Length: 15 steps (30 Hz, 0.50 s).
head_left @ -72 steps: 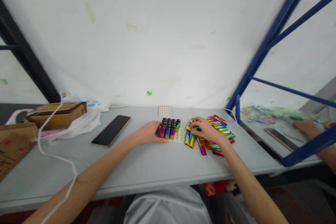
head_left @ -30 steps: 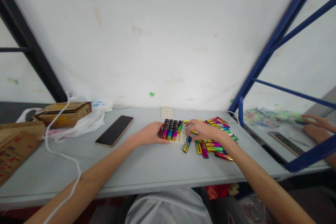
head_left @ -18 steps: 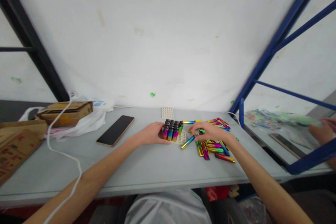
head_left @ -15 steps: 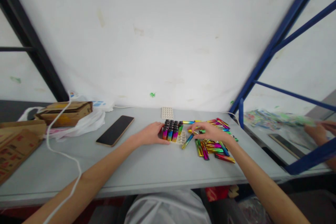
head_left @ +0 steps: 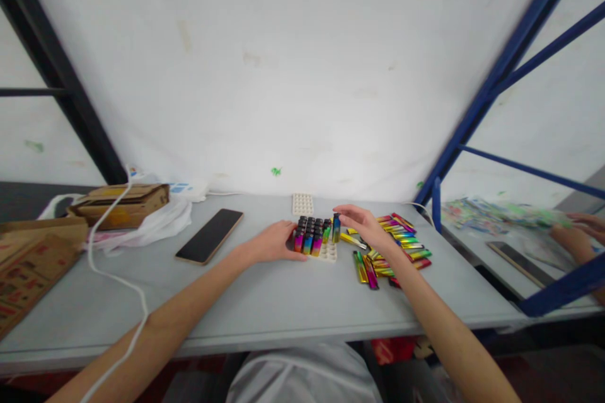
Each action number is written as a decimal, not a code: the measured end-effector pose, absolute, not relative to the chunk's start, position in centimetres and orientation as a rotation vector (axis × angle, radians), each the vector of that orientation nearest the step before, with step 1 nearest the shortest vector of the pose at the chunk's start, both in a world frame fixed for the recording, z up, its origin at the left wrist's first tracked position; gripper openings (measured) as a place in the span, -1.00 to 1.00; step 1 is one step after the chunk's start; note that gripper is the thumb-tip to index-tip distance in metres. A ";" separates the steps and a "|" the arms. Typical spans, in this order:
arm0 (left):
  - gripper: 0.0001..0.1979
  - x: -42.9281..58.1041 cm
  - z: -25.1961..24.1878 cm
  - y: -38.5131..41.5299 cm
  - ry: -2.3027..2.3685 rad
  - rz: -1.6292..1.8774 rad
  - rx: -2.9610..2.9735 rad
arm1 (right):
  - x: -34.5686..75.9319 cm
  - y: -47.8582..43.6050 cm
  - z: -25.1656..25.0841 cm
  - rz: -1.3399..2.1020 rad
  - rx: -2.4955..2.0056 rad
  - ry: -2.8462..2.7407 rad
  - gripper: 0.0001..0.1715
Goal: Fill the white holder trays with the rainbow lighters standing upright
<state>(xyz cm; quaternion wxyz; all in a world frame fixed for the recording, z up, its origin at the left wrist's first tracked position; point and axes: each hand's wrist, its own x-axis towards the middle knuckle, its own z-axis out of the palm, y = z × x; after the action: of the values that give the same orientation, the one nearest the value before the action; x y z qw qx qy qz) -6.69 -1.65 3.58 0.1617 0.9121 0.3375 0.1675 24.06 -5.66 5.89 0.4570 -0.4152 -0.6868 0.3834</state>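
Head view. Right hand [head_left: 362,222] closed to a fingertip pinch on the top of a blue lighter [head_left: 336,228], upright at the white tray's [head_left: 329,254] rear right corner; seated or just above, impossible to tell. Left hand [head_left: 276,241] half-curled around the left side of the standing lighters [head_left: 308,242], thumb toward the front; firmness of hold not discernible. Advisable, by judgement: lighter kept plumb, base centred over one seat, pressure straight down, rows braced without tipping. Likely obstacles: standing lighters close beside the pinch; a yellow lighter [head_left: 352,240] near the tray's right edge; a white cord [head_left: 143,298] across the left forearm [head_left: 189,303]. Toward the tabletop's [head_left: 265,308] right edge, heaped loose lighters [head_left: 410,242]; at its rear edge, a second tray [head_left: 302,204]; toward its rear left corner, a phone [head_left: 210,236], then a cardboard box [head_left: 123,204].
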 end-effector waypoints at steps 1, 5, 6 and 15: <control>-0.37 -6.7 3.6 -1.7 0.966 0.477 2.604 | 23.7 -5.6 6.0 0.917 -1.026 -1.708 -0.45; -0.37 -6.7 3.6 -1.7 0.964 0.469 2.617 | 22.0 -5.7 6.3 0.956 -0.981 -1.630 -0.42; -0.37 -6.7 3.6 -1.7 0.962 0.469 2.619 | 21.7 -5.7 6.3 0.984 -0.965 -1.587 -0.41; -0.30 -6.7 3.7 -1.7 0.986 0.453 2.604 | 21.4 -6.7 5.2 0.848 -0.952 -1.387 -0.38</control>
<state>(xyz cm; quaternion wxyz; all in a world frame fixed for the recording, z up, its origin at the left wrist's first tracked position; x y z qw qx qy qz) -6.71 -1.68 3.71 0.1598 0.9112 0.3449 0.1587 21.43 -6.66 5.23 0.5882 -0.4088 -0.5954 0.3639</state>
